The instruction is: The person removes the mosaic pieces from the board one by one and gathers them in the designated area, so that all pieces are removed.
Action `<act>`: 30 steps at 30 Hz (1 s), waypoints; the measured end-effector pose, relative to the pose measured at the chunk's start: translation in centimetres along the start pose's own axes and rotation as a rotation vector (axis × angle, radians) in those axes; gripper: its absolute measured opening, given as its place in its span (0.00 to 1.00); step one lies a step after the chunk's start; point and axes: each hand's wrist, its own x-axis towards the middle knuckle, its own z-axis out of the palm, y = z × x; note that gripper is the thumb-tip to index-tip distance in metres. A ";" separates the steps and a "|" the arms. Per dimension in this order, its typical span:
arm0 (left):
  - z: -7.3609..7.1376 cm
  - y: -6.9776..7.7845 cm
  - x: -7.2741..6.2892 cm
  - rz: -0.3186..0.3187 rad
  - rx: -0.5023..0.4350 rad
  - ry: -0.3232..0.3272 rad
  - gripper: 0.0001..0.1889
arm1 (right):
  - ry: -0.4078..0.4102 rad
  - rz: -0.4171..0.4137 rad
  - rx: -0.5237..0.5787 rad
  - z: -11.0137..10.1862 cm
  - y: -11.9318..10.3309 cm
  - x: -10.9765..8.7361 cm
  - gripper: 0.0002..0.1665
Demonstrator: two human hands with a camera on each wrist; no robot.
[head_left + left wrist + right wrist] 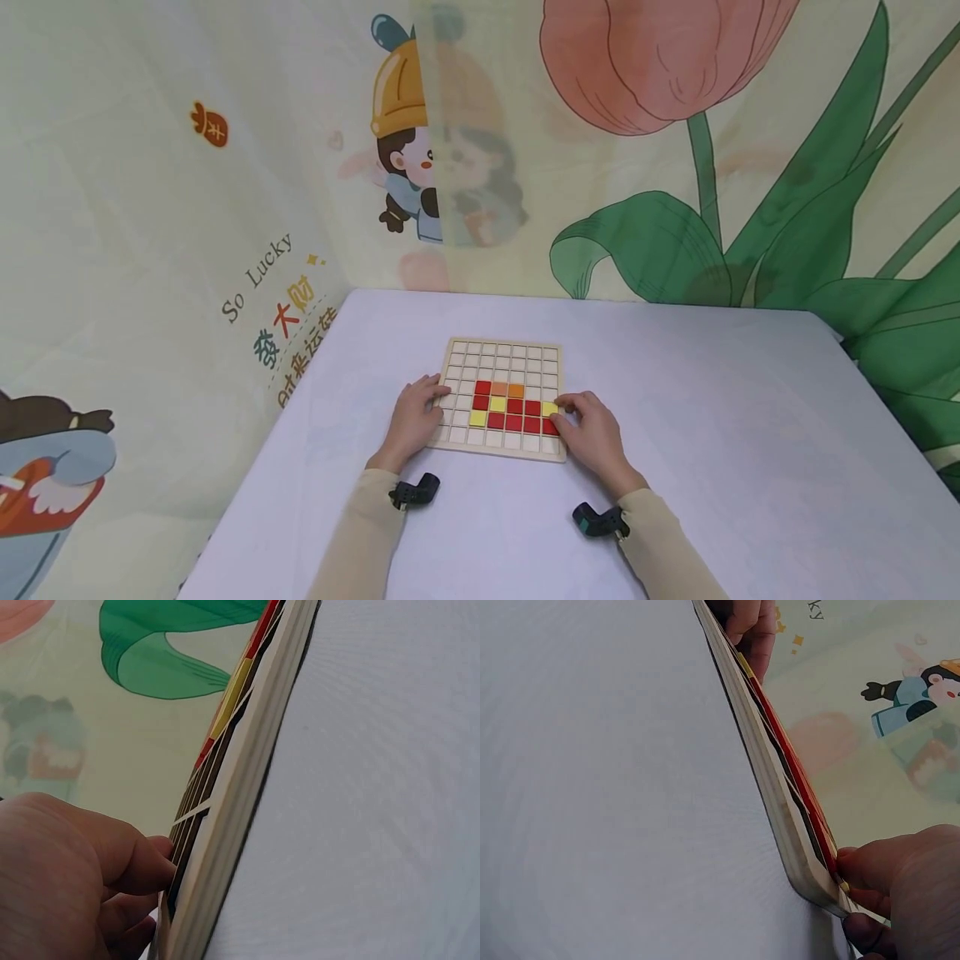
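A square wooden grid board (512, 365) lies on the table. Red tiles (514, 423), a few yellow tiles (497, 404) and orange tiles (516, 390) fill some cells in its middle and lower right. My left hand (412, 417) grips the board's left edge; in the left wrist view its thumb and fingers close on the rim. At the right edge, my right hand (596, 429) pinches the board beside a yellow tile and a red tile. The right wrist view shows the thumb and fingertips at the rim (780, 817), partly covering the end tiles.
A white cloth (750, 433) covers the table, extending around the board on all sides. Behind it hangs a printed curtain (480, 275) with a tulip and cartoon figures. A black wrist device (416, 490) sits on each forearm.
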 end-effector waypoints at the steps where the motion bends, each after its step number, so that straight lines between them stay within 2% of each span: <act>1: 0.0 0.0 0.0 -0.003 0.001 -0.002 0.19 | -0.002 0.004 0.002 0.0 0.0 0.0 0.15; 10: -0.2 -0.3 -0.1 0.003 0.002 0.005 0.18 | -0.015 0.041 0.060 0.4 0.0 0.5 0.15; 20: -0.1 0.1 0.0 0.002 -0.002 0.009 0.18 | 0.004 0.029 0.145 0.1 0.3 0.2 0.13; 30: -0.1 0.3 0.0 0.000 0.006 0.003 0.18 | -0.023 0.020 0.171 -0.1 0.4 0.1 0.15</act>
